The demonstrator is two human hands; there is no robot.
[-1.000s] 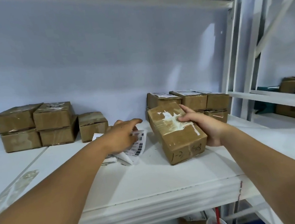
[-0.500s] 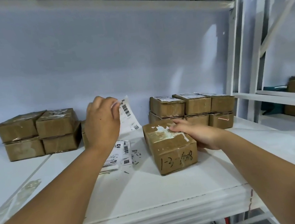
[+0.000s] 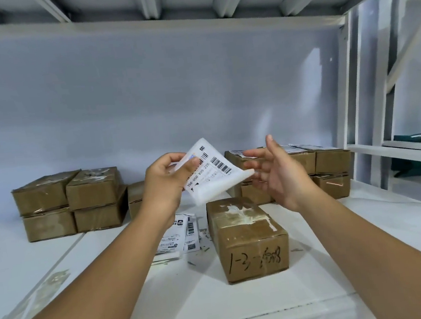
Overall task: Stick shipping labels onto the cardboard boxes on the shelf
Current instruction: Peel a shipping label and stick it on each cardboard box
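- The left hand [image 3: 166, 188] pinches a shipping label [image 3: 211, 175] by its left edge, thumb on the printed face and fingers curled behind. The sheet is held up in the air between the two hands.
- The right hand [image 3: 276, 175] is apart from the left, fingers straight and spread, holding nothing. Its fingertips reach toward the label's curled free corner. Whether they touch it I cannot tell.
- The target cardboard box [image 3: 247, 239] sits on the shelf [image 3: 246, 299] directly below the hands, with neither hand on it. Its top carries torn white residue [image 3: 239, 215].
- Judgement: the step in hand is peeling or readying the label. Whether the backing is on cannot be told.
- Risk: the label is already bowed, so once bare adhesive is exposed it could fold onto itself or cling to the fingers.
- Risk: the ragged residue gives an uneven face, so a label laid over it may wrinkle, bubble or lift at the edges.
- Risk: the box is unsteadied, so smoothing pressure could slide or twist it and leave the label crooked.
- Risk: loose labels [image 3: 181, 236] lie under the left wrist, beside the box, and a sweeping forearm could scatter them.
- Labelled boxes [image 3: 330, 161] are stacked behind the right hand. An unlabelled stack [image 3: 70, 201] stands well left of the left hand.
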